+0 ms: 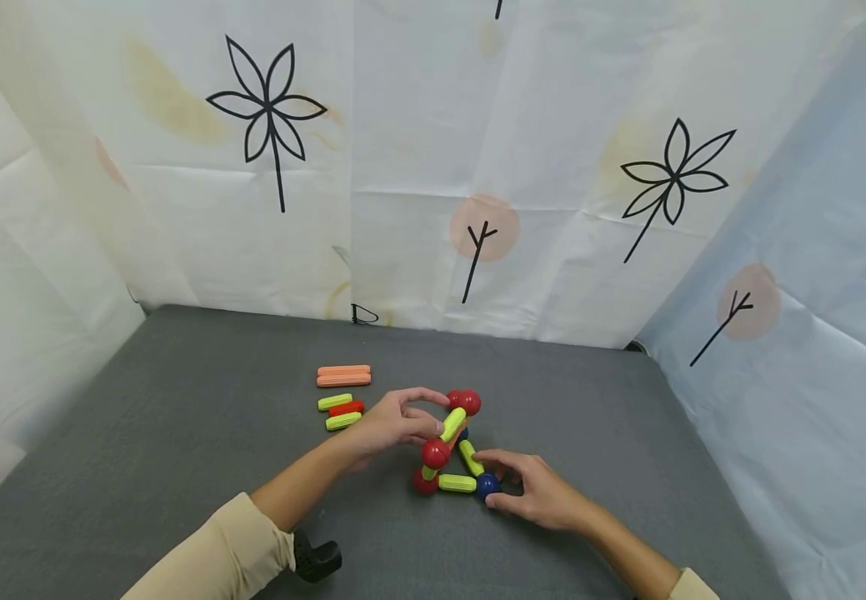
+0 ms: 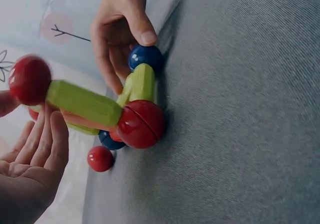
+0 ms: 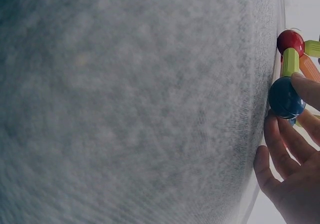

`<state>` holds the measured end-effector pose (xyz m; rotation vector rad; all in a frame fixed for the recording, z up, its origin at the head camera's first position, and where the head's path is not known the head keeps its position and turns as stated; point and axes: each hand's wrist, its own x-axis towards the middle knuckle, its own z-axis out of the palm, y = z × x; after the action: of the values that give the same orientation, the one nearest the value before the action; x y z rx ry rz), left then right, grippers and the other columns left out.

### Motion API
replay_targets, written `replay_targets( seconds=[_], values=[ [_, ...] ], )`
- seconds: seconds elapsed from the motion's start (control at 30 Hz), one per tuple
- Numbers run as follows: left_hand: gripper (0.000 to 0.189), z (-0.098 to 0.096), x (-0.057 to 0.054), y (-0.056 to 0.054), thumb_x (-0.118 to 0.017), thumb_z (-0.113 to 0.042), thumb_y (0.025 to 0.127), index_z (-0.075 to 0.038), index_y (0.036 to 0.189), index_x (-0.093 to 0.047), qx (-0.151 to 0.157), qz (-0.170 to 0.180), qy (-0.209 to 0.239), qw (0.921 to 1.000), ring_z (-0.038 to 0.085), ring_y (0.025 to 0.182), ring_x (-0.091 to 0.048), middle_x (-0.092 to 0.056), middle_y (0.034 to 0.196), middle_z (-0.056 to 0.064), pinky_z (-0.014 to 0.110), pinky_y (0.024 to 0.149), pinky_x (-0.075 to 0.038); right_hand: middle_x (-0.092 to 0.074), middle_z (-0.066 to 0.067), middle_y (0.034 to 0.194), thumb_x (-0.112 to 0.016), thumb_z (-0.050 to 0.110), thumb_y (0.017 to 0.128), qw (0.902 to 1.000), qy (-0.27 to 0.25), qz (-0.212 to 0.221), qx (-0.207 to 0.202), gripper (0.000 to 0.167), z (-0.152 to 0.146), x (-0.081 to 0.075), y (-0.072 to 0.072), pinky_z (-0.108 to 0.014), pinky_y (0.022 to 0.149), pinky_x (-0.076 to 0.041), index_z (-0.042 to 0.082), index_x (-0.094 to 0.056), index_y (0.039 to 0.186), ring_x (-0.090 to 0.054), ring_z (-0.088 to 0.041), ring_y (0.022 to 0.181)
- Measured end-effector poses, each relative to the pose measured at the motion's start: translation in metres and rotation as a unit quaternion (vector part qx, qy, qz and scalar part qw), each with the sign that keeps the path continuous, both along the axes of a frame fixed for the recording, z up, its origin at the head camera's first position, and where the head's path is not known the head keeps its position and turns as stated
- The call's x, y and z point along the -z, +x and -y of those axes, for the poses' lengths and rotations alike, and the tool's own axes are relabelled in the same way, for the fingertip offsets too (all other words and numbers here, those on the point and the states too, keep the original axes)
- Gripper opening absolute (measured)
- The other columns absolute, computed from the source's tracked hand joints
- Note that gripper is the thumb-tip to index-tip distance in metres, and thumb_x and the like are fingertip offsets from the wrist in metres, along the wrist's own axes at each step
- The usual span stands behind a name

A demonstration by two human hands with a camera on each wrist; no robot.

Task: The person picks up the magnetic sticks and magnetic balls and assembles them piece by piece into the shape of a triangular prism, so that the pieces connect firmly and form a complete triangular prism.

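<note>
Lime-rod, red-and-blue-ball plastic frame (image 1: 457, 483): left fingers (image 1: 419, 395) grip it; right fingers (image 1: 502, 457) pinch glossy blue ball (image 1: 488, 485). Keep base flat on grey bench (image 1: 177, 433).

The head view looks forward and down from well above, taking in the grey fabric-covered desk (image 1: 590, 408) and, beyond it, the white cloth wall printed with black plant outlines (image 1: 410, 108). Both wrist views sit much nearer, low and turned sideways: the left faces across to the right hand (image 2: 121, 16); the right skims along the desk. All three share the glossy blue ball (image 3: 285, 98) at that hand.
</note>
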<state>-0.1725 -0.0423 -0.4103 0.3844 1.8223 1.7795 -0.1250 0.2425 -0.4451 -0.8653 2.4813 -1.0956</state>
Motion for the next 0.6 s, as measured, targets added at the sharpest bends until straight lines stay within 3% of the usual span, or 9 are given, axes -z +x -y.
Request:
replay_targets(
  seconds=[0.2,0.37,0.47,0.6],
  values=[
    [0.044,0.004,0.005,0.001,-0.067,-0.022,0.096,-0.003,0.134,-0.055,0.006,-0.021,-0.008,0.9997,0.022,0.105,-0.066,-0.071,0.115,0.012,0.042,0.092,-0.053,-0.065,0.000,0.118,-0.071,0.026,0.093,1.0000,0.000,-0.003,0.000,0.051,0.001,0.000,0.000,-0.029,0.081,-0.050,0.008,-0.055,0.139,-0.058,-0.010,0.097],
    [0.033,0.015,0.020,0.004,-0.059,-0.014,0.100,0.002,0.129,-0.058,0.011,-0.099,-0.035,0.9944,0.027,0.096,-0.068,-0.072,0.109,0.012,0.037,0.084,-0.056,-0.065,0.000,0.116,-0.072,0.026,0.093,1.0000,-0.003,-0.003,-0.001,0.051,0.002,0.001,0.000,-0.029,0.080,-0.051,0.008,-0.055,0.139,-0.059,-0.010,0.096],
    [0.032,0.022,0.031,0.008,-0.056,-0.002,0.097,0.004,0.128,-0.057,0.045,-0.157,-0.064,0.9846,0.028,0.092,-0.067,-0.072,0.103,0.011,0.032,0.079,-0.054,-0.066,0.001,0.114,-0.072,0.025,0.093,1.0000,-0.005,-0.006,-0.002,0.051,0.002,0.001,0.000,-0.028,0.079,-0.051,0.007,-0.056,0.138,-0.059,-0.010,0.095],
    [0.048,0.025,0.040,0.013,-0.065,0.001,0.089,-0.001,0.135,-0.052,0.102,-0.194,-0.101,0.9703,0.019,0.092,-0.066,-0.067,0.103,0.004,0.026,0.081,-0.053,-0.066,0.001,0.113,-0.072,0.024,0.093,0.9999,-0.003,-0.011,-0.002,0.051,0.002,0.001,0.000,-0.027,0.078,-0.052,0.006,-0.056,0.137,-0.060,-0.009,0.094]
  ],
)
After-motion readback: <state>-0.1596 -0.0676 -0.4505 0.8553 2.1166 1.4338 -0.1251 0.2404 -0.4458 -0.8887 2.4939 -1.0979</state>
